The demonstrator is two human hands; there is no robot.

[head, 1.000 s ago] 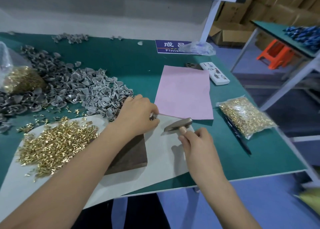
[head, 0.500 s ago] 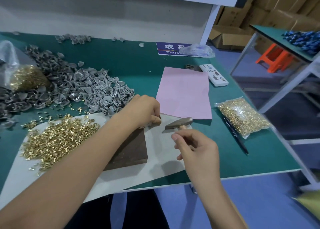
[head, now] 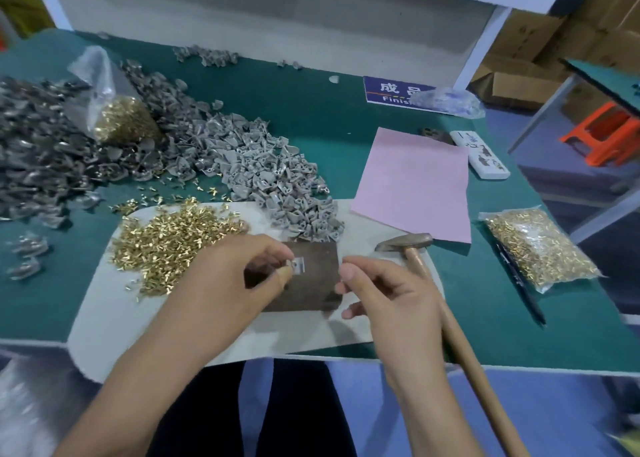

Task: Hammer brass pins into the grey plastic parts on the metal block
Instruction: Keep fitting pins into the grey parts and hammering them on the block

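Green matting [head: 311, 117] covers your bench, with a white sheet [head: 114, 314] under the work. Your right hand [head: 391, 301] has let go of the hammer [head: 415, 252], which now lies beside it, wooden handle overhanging the edge; fingers loosely curled, holding nothing. Your left hand [head: 235, 276] pinches a small grey moulded part [head: 298, 265] over the dark, flat block [head: 311, 283]. Shiny loose pins [head: 166, 245] are heaped just left.

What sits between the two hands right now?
In the head view, only the dark metal block shows between the left hand and the right hand.
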